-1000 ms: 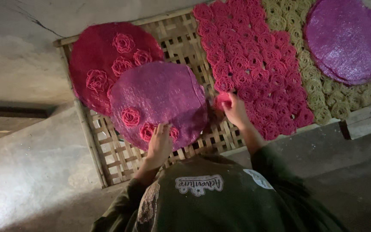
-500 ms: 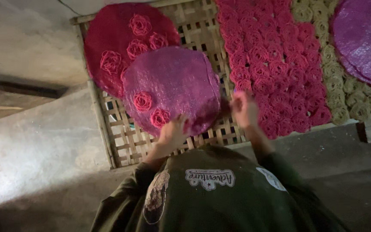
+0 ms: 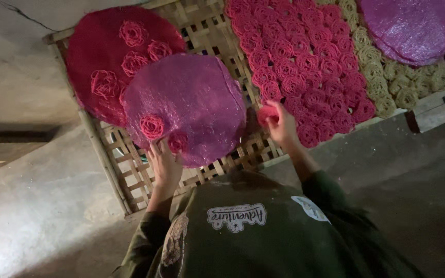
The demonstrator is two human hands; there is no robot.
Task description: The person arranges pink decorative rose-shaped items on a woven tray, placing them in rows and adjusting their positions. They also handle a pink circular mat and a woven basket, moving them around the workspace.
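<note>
Pinching a small red coil between the fingers of my right hand, I held it just off the near edge of the red coils laid out in rows, while my left hand lay flat and open-fingered against the near rim of the pink disc, not gripping it so far as I could tell. Two rose-shaped coils sat on the disc just above that hand. I judged that the coil could crumble or lose its shape if I squeezed it, being thin and dry-looking. The disc lay half over the red disc and half on the bamboo lattice tray, so a push from my left hand could have slid it and tipped its coils off. Beyond the red rows lay pale coils and another pink disc, well away from both hands.
</note>
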